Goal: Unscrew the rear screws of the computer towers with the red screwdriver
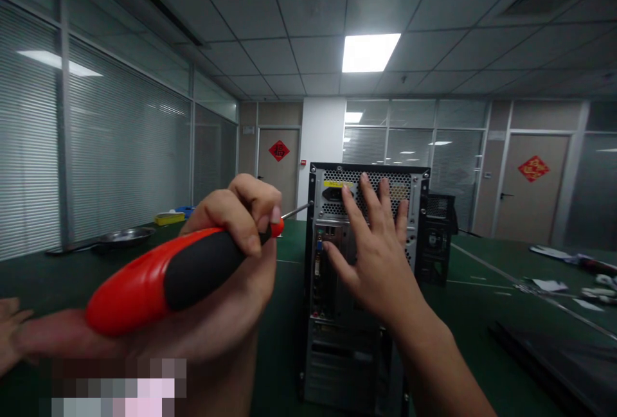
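A computer tower (337,314) stands upright on the green table with its rear panel facing me. My left hand (241,211) is closed around a screwdriver (164,279) with a red and black handle. Its thin metal shaft reaches right, and the tip touches the upper left corner of the rear panel, beside the power supply grille (409,189). My right hand (380,256) lies flat against the rear panel with fingers spread over the grille and the thumb near the ports. It holds nothing.
The green table (482,314) carries a second dark computer case (436,237) behind the tower, a metal tray (123,236) and yellow box (168,218) far left, scattered parts (573,275) at right, and a dark panel (554,359) near right. Another hand (9,333) shows at the left edge.
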A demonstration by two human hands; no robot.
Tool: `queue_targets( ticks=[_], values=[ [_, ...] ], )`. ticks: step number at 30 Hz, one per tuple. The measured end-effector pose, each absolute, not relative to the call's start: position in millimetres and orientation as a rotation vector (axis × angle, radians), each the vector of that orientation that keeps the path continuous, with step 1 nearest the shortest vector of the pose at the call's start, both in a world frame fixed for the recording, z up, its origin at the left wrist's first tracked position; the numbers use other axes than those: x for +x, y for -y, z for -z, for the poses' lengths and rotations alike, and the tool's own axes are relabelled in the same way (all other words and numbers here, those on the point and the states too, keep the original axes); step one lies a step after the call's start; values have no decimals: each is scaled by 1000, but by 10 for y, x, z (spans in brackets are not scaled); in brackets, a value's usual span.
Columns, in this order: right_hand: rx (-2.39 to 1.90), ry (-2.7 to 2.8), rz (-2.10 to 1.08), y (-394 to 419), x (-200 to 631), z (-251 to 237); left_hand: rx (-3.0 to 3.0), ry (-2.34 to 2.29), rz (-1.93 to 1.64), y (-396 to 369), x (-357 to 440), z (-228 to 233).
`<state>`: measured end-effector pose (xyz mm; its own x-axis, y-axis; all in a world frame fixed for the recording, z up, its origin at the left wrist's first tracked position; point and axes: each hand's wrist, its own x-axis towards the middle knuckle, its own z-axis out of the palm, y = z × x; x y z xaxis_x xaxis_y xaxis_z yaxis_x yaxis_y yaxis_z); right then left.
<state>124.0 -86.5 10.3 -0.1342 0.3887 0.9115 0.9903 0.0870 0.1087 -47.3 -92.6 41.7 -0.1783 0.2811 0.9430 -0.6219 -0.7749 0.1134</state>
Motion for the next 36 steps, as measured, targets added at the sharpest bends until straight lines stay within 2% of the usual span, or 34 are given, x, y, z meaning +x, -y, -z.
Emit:
queue_targets(
  ticks=[10, 20, 27, 32, 36],
  values=[
    [-1396, 1627, 1037, 858, 1244, -82, 1541, 373, -2095, 920, -452, -436],
    [-1402, 1634, 1036, 878, 1248, -81, 1635, 370, -2010, 884, -398, -409],
    [-1403, 1630, 1031, 848, 1256, -87, 1673, 467, -2111, 835, -382, -461],
    [-1398, 1631, 1031, 849, 1252, -93, 1618, 329, -2061, 951, -411, -446],
    [-1401, 1624, 1040, 845, 1253, -87, 1536, 385, -2020, 1010, -405, -445]
  ],
)
